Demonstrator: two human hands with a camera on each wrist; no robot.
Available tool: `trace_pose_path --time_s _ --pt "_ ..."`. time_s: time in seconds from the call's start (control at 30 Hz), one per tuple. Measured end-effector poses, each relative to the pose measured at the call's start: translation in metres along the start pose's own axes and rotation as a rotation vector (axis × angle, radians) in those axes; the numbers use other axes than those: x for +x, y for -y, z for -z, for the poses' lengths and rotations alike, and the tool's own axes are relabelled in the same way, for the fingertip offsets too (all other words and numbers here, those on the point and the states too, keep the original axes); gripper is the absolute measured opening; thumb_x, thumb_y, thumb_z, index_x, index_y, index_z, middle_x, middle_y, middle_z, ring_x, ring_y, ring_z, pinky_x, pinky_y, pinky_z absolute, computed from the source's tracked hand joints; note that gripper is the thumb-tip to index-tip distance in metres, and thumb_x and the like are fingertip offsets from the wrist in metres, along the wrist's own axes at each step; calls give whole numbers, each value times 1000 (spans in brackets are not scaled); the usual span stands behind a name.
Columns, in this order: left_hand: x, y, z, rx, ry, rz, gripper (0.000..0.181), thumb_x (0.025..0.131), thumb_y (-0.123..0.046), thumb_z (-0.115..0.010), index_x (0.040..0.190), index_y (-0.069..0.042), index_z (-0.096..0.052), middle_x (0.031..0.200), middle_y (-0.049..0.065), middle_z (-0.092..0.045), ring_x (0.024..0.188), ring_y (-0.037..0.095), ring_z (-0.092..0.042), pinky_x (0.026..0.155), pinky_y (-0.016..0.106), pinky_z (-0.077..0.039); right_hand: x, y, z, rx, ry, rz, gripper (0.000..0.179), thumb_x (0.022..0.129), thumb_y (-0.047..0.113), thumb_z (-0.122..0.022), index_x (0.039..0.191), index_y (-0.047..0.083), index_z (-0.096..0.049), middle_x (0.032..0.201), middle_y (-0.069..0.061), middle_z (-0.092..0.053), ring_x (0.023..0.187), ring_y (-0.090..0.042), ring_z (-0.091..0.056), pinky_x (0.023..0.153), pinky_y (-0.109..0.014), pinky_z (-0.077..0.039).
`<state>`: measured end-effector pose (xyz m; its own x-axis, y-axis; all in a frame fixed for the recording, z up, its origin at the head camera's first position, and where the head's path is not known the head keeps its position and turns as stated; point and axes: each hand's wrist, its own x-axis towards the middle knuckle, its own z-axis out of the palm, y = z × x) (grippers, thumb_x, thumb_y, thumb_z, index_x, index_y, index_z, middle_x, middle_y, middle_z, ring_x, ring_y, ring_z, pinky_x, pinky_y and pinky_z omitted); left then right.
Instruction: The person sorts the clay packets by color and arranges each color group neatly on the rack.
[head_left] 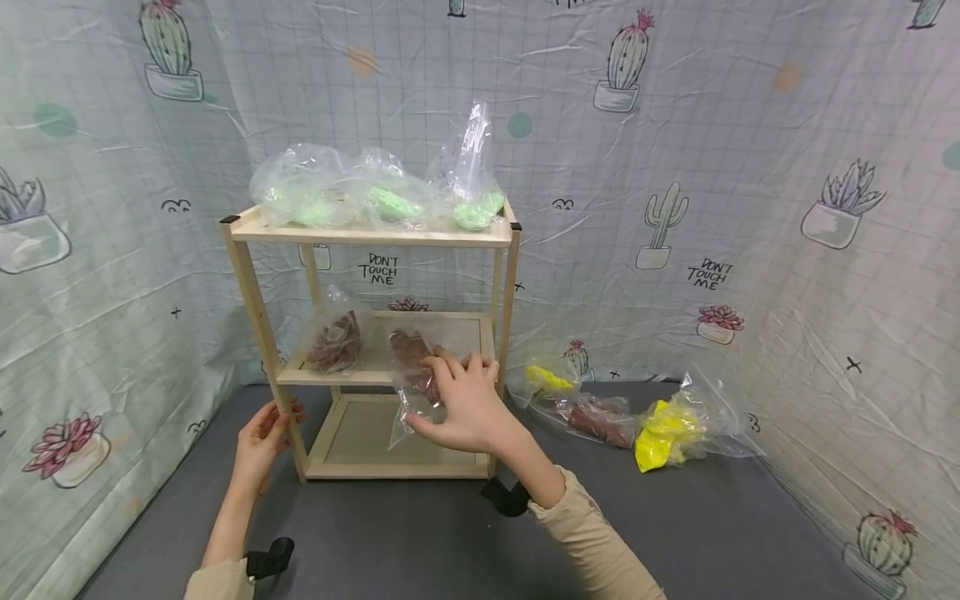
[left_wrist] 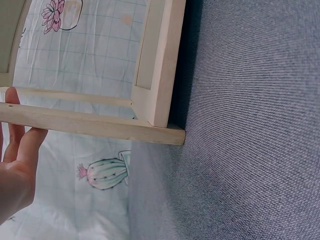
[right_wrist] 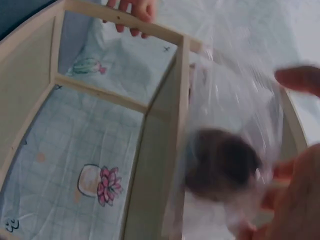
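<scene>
At the middle shelf (head_left: 367, 377), a brown-filled bag (head_left: 409, 348) lies just left of the loosely spread right hand (head_left: 467, 408) touching it, the left hand (head_left: 258, 442) gripping a post (head_left: 255, 308).

There is one three-tier wooden rack (head_left: 397, 477). Clear plastic bags number eight: three light green bags (head_left: 393, 202), three reddish-brown bags (head_left: 337, 342) and two yellow bags (head_left: 667, 435). One left hand (head_left: 258, 446), one right hand (head_left: 465, 404) and two black wrist devices (head_left: 271, 558) show, plus one gray tabletop (head_left: 420, 542).
</scene>
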<state>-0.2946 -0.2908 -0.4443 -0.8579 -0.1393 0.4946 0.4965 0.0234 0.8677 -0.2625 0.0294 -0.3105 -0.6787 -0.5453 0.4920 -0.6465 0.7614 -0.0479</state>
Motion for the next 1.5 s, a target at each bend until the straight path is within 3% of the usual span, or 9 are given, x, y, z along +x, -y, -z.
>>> trace_pose_path --time_s 0.13,0.23,0.33,0.47,0.57,0.73,1.03,1.33,1.5 --pt "0 -1 0 -7 4 -2 28 93 -13 -44 120 -11 -53 97 -18 -63 89 -4 -61 68 15 -48 -5 -12 6 153 91 106 70 77 29 -59 138 17 -28 144 -13 -25 113 -38 -33 88 -54 -19" --pt "0 -2 -1 -12 4 -4 30 93 -13 -44 121 -7 -51 98 -17 -63 89 -4 -61 68 15 -48 -7 -17 5 173 54 170 62 82 18 -57 138 15 -31 143 -15 -27 111 -35 -34 85 -49 -22" --pt "0 -2 -2 -8 4 -7 31 93 -14 -44 122 -4 -50 98 -18 -63 89 -4 -61 68 15 -48 -5 -19 -3 72 -60 222 50 88 20 -56 134 16 -40 139 -13 -37 104 -30 -39 83 -47 -24" --pt "0 -2 -3 -8 9 -10 29 93 -13 -44 120 -8 -52 98 -17 -63 89 -4 -61 68 15 -48 2 -19 -16 -107 -213 234 43 89 31 -54 130 22 -45 132 -7 -47 111 -29 -40 89 -52 -24" --pt "0 -1 -3 -11 9 -9 28 93 -13 -44 119 -11 -53 98 -17 -63 90 -4 -61 68 15 -48 7 -17 -24 -193 -254 219 42 90 35 -50 130 24 -44 130 -4 -49 119 -30 -39 91 -54 -24" --pt "0 -1 -3 -16 4 -8 28 93 -13 -44 119 -12 -53 97 -17 -63 89 -4 -61 67 15 -48 15 -15 -32 -261 -238 196 43 93 39 -43 134 26 -38 130 -3 -47 119 -25 -43 92 -52 -26" --pt "1 -2 -3 -9 -3 8 30 93 -14 -44 121 -6 -51 97 -19 -63 89 -5 -61 67 15 -48 30 -10 -42 -294 -205 177 45 95 41 -37 137 25 -32 134 -3 -44 118 -21 -44 93 -50 -26" --pt "1 -2 -3 2 -15 9 28 92 -15 -45 119 -12 -53 97 -19 -63 88 -5 -60 67 15 -48 39 -9 -46 -251 -106 151 50 95 44 -30 141 24 -23 140 -4 -35 124 -22 -38 95 -52 -22" --pt "0 0 -2 -4 -16 1 32 93 -15 -45 122 -4 -50 97 -18 -63 89 -5 -61 67 15 -48 43 -10 -50 -229 -60 128 53 95 48 -27 142 25 -18 143 -4 -31 127 -22 -34 97 -54 -20"
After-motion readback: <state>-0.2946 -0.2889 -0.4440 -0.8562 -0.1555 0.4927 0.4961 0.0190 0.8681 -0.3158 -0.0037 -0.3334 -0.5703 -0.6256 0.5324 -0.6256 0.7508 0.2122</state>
